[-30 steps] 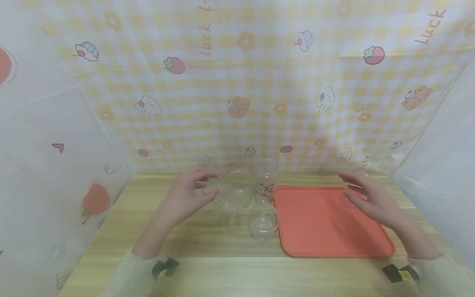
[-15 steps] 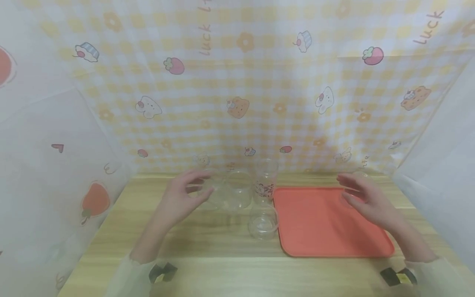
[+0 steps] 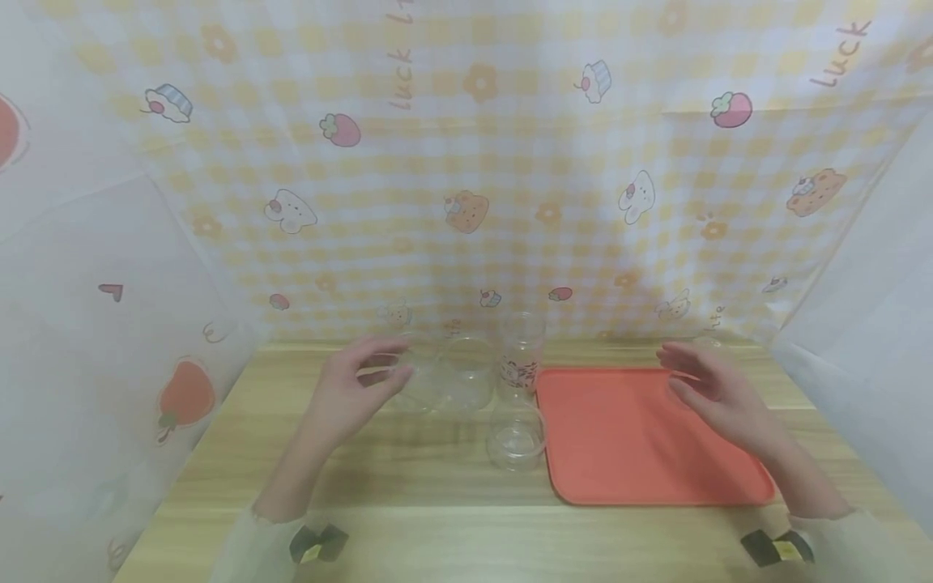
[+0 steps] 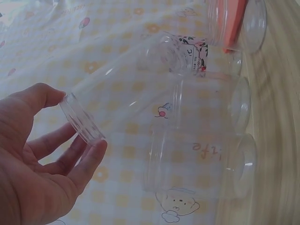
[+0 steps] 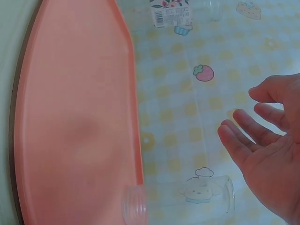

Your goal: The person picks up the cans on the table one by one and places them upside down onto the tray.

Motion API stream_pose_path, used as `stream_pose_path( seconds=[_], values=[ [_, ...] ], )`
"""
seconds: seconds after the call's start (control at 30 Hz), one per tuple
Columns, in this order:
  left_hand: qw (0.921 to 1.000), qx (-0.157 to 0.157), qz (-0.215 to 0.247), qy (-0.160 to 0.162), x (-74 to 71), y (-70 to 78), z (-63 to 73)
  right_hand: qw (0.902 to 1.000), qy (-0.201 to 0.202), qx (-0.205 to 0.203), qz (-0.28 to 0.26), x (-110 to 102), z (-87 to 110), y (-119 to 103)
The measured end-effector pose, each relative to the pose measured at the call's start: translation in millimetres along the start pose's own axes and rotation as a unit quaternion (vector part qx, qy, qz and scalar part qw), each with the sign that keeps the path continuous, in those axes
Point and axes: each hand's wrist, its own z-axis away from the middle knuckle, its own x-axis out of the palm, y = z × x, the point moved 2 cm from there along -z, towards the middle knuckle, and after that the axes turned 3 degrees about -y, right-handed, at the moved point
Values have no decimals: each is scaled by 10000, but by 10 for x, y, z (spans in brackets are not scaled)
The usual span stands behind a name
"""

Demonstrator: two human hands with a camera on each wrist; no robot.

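My left hand [image 3: 357, 389] pinches the ridged end of a clear, tilted cup [image 4: 119, 89] between thumb and fingers. In the left wrist view its far end overlaps a clear container with a printed label [image 4: 196, 54]. Two more clear cups, one [image 4: 211, 103] beside another [image 4: 201, 164], stand close below the held one. Over the right part of the orange tray [image 3: 619, 437], my right hand [image 3: 717, 393] hovers with relaxed, parted fingers and nothing in them. A clear cup [image 5: 187, 201] stands behind the tray near that hand, mostly hidden in the head view.
A further clear cup [image 3: 516, 441] stands against the tray's left edge on the wooden table [image 3: 408, 534]. Behind the table hangs a yellow checked cloth [image 3: 510, 162]. White cloth [image 3: 95, 364] bounds the left side.
My left hand has drifted a little to the left, still holding the cup. The right hand has shifted very slightly left. The containers on the table stand where they were.
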Motion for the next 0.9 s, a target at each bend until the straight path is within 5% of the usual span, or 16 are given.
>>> stream_pose_path(
  seconds=[0.3, 0.9],
  values=[
    [9999, 52, 118, 36, 10, -27, 5, 9988, 159, 244, -387, 22, 2, -12],
    [9976, -299, 563, 264, 49, -74, -26, 9876, 344, -333, -1497, 100, -66, -9]
  ],
)
